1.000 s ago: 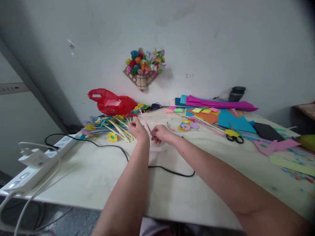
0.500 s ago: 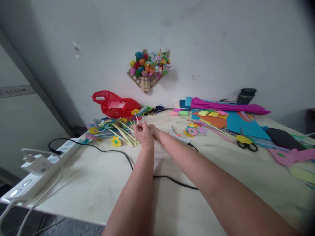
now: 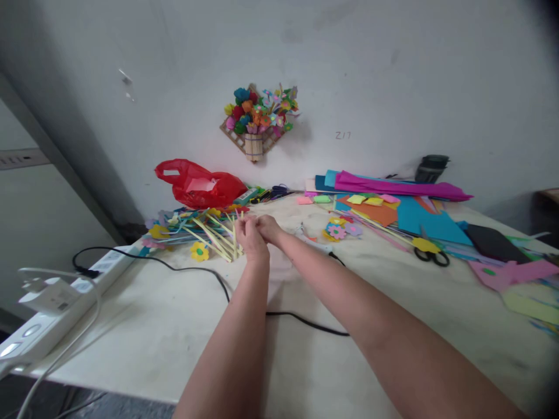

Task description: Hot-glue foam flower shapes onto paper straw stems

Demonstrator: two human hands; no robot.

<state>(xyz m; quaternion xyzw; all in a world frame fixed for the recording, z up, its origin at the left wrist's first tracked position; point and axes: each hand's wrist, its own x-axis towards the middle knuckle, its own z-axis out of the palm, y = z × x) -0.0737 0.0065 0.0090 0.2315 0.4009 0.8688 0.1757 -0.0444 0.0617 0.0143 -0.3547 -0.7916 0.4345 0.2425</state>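
My left hand [image 3: 252, 240] and my right hand [image 3: 269, 228] meet above the middle of the table, fingers closed and touching. A thin pale pink strip shows at the left fingertips; the right fingers' contents are hidden behind the left hand. Just left of them lie several pale yellow sticks [image 3: 212, 237] and a yellow paper flower [image 3: 200, 251] with a green centre. A white tool [image 3: 315, 244], partly hidden by my right forearm, rests to the right, near a cluster of small paper flowers [image 3: 337, 231].
A red plastic bag [image 3: 198, 186] sits at the back left. Black scissors [image 3: 438, 258], coloured sheets [image 3: 430, 221] and a dark flat object [image 3: 495, 243] lie on the right. A power strip [image 3: 52, 317] lines the left edge; a black cable [image 3: 305, 320] crosses beneath my forearms.
The view has shifted slightly. My hands have drawn closer together, and the pale pink strip that stuck up from the left fingers now shows less.
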